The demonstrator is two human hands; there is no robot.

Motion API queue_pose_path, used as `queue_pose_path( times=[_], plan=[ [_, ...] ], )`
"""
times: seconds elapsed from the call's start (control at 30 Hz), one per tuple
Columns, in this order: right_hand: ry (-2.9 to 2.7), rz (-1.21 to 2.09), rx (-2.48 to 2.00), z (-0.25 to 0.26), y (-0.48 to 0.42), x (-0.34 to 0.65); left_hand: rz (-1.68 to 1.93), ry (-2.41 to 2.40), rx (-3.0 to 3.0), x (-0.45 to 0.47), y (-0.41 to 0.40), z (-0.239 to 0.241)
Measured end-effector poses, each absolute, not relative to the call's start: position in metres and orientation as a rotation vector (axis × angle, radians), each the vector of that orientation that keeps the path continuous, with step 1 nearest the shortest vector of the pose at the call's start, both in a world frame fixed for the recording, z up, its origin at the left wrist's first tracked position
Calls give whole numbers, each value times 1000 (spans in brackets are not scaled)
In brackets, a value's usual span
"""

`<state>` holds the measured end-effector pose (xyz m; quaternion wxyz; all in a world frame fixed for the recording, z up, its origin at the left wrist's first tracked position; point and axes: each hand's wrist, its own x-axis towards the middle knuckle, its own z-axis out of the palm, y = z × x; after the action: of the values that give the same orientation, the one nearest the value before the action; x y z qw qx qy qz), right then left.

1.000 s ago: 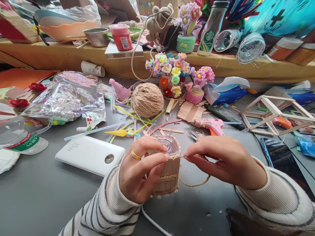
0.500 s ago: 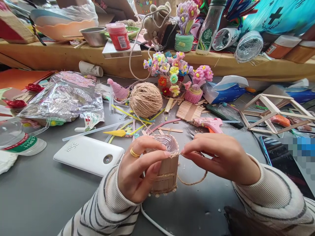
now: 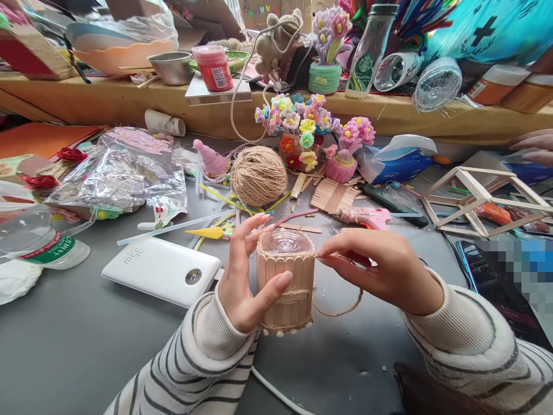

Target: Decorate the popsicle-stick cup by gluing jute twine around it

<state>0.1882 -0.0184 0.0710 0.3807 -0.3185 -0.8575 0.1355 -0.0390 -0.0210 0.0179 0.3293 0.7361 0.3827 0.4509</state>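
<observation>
A small round pot (image 3: pixel 287 288) clad in upright wooden craft sticks stands between my hands, its clear plastic base facing up. Twine runs around its top edge and its lower rim. My left hand (image 3: pixel 248 282) grips the pot from the left, thumb across the front and fingers behind. Beside the upper right edge, my right hand (image 3: pixel 371 265) pinches a length of twine (image 3: pixel 341 313) between thumb and index finger. The loose twine loops down below that hand and back to the pot's side.
Behind the pot lie a ball of twine (image 3: pixel 259 176), craft sticks (image 3: pixel 334 195) and a pink glue gun (image 3: pixel 365 216). A white power bank (image 3: pixel 162 271) is at left, a phone (image 3: pixel 496 288) at right. A stick frame (image 3: pixel 484 199) stands at right; another person's hand (image 3: pixel 533 147) shows beyond it.
My left fingers have lifted off the pot's top and moved behind it, with the thumb now on the front. The right hand still pinches the twine. Another person's hand has appeared at far right.
</observation>
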Motion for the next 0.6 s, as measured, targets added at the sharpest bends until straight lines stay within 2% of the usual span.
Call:
queue_pose_path(
  times=[0.3, 0.6],
  plan=[
    [-2173, 360, -843, 73, -19, 186, 1223, 907, 1767, -36, -13, 13],
    [-2198, 402, -882, 86, -26, 188, 1110, 700, 1699, -41, -2, 2]
  ],
)
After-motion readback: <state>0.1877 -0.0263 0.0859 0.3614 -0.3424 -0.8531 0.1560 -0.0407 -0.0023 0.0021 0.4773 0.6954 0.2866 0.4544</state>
